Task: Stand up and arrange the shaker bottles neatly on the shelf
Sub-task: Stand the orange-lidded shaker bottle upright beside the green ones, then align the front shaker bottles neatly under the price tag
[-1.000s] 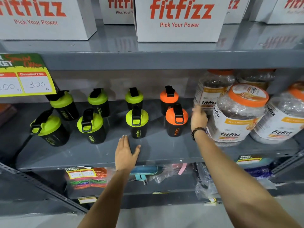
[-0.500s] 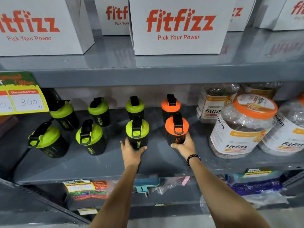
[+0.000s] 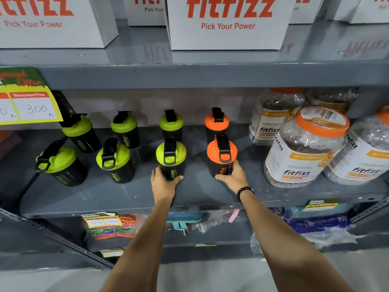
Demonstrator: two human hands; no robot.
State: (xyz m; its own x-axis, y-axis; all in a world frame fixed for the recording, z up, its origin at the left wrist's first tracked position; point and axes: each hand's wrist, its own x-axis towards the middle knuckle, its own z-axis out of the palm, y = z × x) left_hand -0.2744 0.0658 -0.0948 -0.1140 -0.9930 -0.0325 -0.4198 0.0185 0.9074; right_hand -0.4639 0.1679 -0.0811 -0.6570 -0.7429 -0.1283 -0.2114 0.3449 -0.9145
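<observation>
Several black shaker bottles stand upright in two rows on the grey middle shelf [image 3: 105,197]. My left hand [image 3: 163,182] grips the base of the front green-lidded shaker [image 3: 171,157]. My right hand [image 3: 232,175], with a bead bracelet at the wrist, grips the base of the front orange-lidded shaker [image 3: 221,154]. Behind them stand a green-lidded shaker [image 3: 171,123] and an orange-lidded shaker [image 3: 216,123]. To the left are three more green-lidded shakers [image 3: 114,161] [image 3: 124,127] [image 3: 81,131], and the far-left shaker [image 3: 61,163] leans outward.
Large clear Fitfizz jars [image 3: 305,146] with orange lids crowd the shelf's right side. White Fitfizz boxes [image 3: 227,24] sit on the shelf above. A yellow price card [image 3: 29,102] hangs at the left. Packaged goods [image 3: 113,226] fill the lower shelf.
My right hand came off the jars and closed on the front orange shaker. My left hand left the bare shelf and closed on the front green shaker. The view moved closer.
</observation>
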